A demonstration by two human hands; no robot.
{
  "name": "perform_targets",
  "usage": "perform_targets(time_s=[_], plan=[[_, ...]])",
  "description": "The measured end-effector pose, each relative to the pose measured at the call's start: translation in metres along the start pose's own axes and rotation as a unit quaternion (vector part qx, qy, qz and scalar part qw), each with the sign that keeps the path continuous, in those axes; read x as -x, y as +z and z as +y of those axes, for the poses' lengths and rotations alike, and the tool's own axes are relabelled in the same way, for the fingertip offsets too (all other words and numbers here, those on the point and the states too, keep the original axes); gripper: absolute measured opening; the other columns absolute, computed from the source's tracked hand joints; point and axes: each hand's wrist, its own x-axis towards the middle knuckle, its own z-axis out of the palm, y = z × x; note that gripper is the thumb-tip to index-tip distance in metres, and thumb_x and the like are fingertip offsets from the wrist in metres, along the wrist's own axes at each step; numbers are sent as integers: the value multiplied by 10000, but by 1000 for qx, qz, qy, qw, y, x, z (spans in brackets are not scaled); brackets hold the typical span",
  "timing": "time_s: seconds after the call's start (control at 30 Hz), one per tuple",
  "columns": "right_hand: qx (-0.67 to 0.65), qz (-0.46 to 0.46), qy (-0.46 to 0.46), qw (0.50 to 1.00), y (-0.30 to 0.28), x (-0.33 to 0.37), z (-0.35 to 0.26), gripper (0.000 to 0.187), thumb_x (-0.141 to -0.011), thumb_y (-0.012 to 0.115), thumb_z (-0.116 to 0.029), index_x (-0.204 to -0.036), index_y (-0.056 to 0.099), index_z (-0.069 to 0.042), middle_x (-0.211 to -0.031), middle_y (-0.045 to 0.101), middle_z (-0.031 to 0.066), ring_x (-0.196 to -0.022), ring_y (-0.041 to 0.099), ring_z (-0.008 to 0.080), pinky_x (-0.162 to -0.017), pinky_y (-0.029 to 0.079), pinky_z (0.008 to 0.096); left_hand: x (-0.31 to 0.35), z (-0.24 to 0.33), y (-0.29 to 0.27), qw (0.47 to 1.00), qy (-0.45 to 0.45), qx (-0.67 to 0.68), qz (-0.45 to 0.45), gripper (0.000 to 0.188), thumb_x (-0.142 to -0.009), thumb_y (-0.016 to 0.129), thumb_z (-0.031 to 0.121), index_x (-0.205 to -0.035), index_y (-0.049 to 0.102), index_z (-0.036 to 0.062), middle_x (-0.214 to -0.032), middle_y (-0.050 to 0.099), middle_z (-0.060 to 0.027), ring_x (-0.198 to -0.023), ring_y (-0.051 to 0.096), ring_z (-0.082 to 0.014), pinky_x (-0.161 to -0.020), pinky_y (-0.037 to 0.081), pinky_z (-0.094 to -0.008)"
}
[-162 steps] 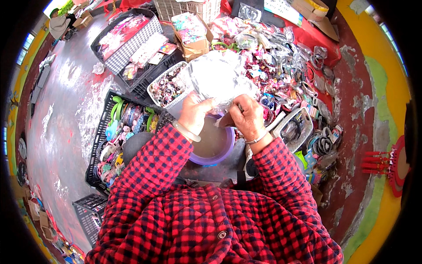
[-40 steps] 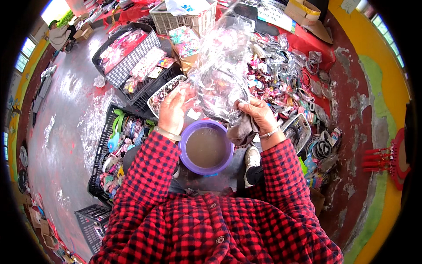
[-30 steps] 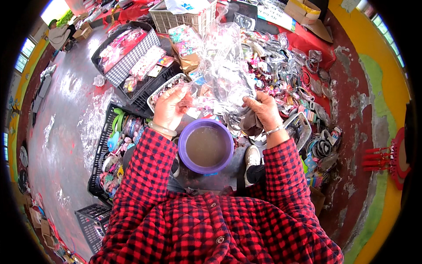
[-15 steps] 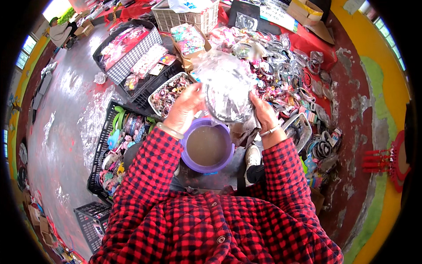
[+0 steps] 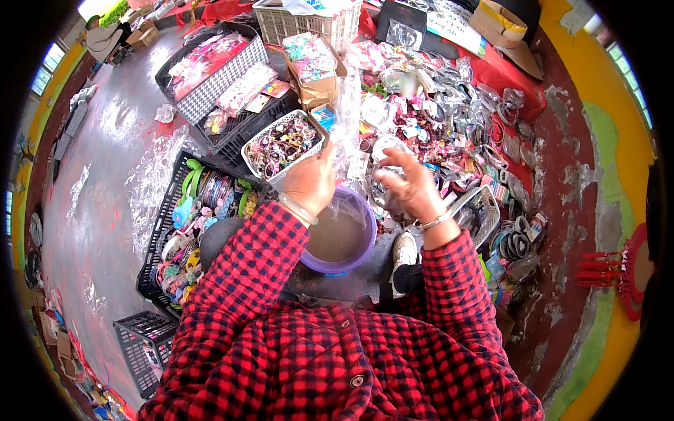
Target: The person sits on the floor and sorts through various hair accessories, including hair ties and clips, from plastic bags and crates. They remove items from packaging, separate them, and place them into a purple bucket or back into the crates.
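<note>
Above a purple basin [image 5: 370, 242] of murky water, my left hand [image 5: 312, 181] is closed on a clear plastic bag [image 5: 347, 105]. The bag is seen nearly edge-on as a narrow shiny strip, and what is inside it cannot be made out. My right hand [image 5: 414, 188] is off the bag, to its right, with the fingers bent and apart and nothing visible in them. Just below that hand is a crumpled greyish thing [image 5: 394, 209], partly hidden. Past my hands spreads a pile of bagged hair accessories [image 5: 449, 112] on red cloth.
A white basket [image 5: 247, 153] of hair ties stands beyond my left hand. Left of the basin is a black crate [image 5: 156, 242] of headbands. A cardboard box [image 5: 319, 91] of colourful packets and a beige crate [image 5: 309, 27] stand farther back. At right is a small white basket [image 5: 484, 219].
The bag, held broad side up between both hands with dark rings showing, has turned edge-on. My right hand has let go of it; my left hand has shifted slightly right and down.
</note>
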Motion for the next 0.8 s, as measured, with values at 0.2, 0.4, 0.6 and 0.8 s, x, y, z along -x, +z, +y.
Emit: perform_targets(time_s=[0.2,0.4,0.6,0.8], plan=[[236,29,-17,971,26,2,8,289,-771,589,-318,-805,594,-30,-721,604,217,-703,597,387,-645,481,444,10,13,10,991,129,-39,6,311,-798,513,142,-1099,528,68,-708,578,-93,-692,591,-252,-586,470,-360],[312,152,21,938,-6,-9,21,208,-812,480,-238,-751,583,-68,-709,590,213,-706,588,389,-646,463,473,1,-1,0,995,13,95,7,318,-809,479,138,-1118,511,70,-690,603,-132,-628,599,-289,-557,463,-417],[219,233,101,942,-61,-18,47,184,-798,543,-223,-849,631,-70,-703,608,165,-652,602,309,-614,466,394,-12,-45,-12,810,-150,567,-35,202,-825,565,41,-1019,563,-16,-769,604,-35,-628,563,-83,-576,457,-206],[-21,258,94,961,-92,-15,61,223,-799,619,-200,-858,638,14,-663,605,45,-577,498,95,-542,409,258,-14,-53,-45,643,-282,710,-42,154,-850,555,116,-953,563,2,-721,606,-68,-611,577,-140,-569,476,-256]])
